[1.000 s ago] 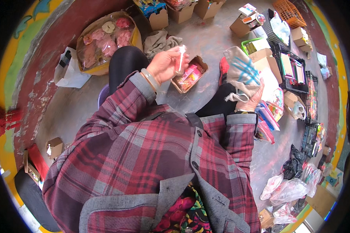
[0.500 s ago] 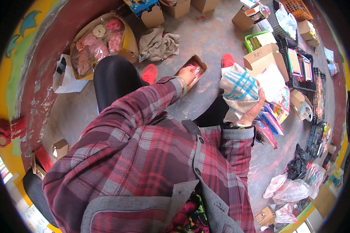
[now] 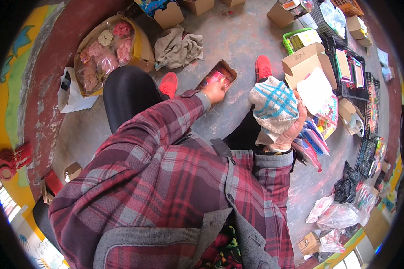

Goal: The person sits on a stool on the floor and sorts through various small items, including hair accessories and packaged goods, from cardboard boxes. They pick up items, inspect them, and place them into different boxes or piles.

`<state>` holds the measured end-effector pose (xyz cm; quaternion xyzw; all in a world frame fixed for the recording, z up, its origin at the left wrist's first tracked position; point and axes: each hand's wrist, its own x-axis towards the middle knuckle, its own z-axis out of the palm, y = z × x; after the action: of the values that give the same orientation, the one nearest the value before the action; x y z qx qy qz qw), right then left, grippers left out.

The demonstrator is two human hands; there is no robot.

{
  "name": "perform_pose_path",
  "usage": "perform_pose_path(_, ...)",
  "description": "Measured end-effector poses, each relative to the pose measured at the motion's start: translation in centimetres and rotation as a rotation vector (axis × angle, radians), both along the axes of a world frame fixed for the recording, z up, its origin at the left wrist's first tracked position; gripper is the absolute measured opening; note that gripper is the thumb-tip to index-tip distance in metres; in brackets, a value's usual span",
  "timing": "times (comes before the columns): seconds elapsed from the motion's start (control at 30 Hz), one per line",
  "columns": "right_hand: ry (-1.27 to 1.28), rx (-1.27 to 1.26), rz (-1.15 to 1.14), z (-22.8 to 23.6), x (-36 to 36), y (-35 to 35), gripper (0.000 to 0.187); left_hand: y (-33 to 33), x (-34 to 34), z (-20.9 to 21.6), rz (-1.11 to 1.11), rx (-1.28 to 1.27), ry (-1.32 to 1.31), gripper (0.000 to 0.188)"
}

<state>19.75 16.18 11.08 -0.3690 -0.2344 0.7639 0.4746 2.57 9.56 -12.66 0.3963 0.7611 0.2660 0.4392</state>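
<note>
- Fingers [image 3: 301,110] of the right hand [image 3: 289,131] are gripping a cream cloth [image 3: 273,105] with blue stripes, curling along its right side; the other tips are hiding behind the fabric.
- Left hand [image 3: 214,92] fingers are sitting inside a small cardboard box [image 3: 232,71], among pink packets [image 3: 211,77]; I cannot tell whether they are pinching anything, since their tips are disappearing into the contents.
- The cloth is hanging above the floor [image 3: 238,38], right of the box and apart from it. Its long axis is running roughly up and down the view, the broad end pointing away from the body, the narrower end pointing toward the wrist.
- The right hand is probably supporting it from below to keep it from slumping, leaving the left hand free.
- The box is standing between two red shoes [image 3: 169,83], presumably for easy reach, its open side facing up and its long axis running from lower left to upper right.
- Farther out, a crumpled grey-brown cloth [image 3: 178,48] is lying near the left shoe, and folders [image 3: 313,136] are lying beside the right wrist.
- Clear plastic bags [image 3: 339,218] are lying at lower right.
</note>
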Motion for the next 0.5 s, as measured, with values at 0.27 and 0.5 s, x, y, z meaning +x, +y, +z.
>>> perform_pose_path(0.27,0.048,-0.022,0.014,0.1,0.1,-0.3,0.036,0.0,0.4,0.6,-0.47,0.103,0.352,0.024)
perform_pose_path(0.5,0.177,-0.1,-0.005,-0.8,2.1,0.4,0.041,0.8,0.3,2.5,-0.246,0.204,0.318,0.024)
